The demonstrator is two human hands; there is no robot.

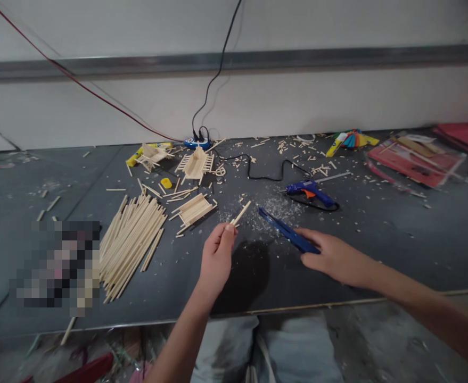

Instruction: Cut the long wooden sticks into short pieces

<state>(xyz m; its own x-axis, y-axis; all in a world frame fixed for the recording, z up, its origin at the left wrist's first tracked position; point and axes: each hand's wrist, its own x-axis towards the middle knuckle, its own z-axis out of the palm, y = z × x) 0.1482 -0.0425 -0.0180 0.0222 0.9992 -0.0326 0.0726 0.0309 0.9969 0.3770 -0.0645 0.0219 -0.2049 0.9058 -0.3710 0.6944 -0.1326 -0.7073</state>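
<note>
Fingers (pixel 226 238) pinching a stick on the left, wrapped round a blue tool on the right

Left hand (pixel 215 258): thumb and fingers grip a short wooden stick (pixel 242 210), free end angled up and away, held over the front half of the table (pixel 186 290). Right hand (pixel 333 254): grasping the rear end of the blue hand tool (pixel 284 230); can't tell its exact type. Tool tip is near the stick, not touching.

White crumbs (pixel 284 208) sit just beyond the tool. Blue glue gun (pixel 318 195), orange trigger, lies behind it; black cord (pixel 264 178) snakes between there and the blue power strip (pixel 197 144) by the wall.

Left of the left hand: small stick panel (pixel 196 211) flat on the table, then a big stick pile (pixel 132 247). Two stick models (pixel 196 165) stand farther back, yellow cap (pixel 166 183) in front of them.
</note>
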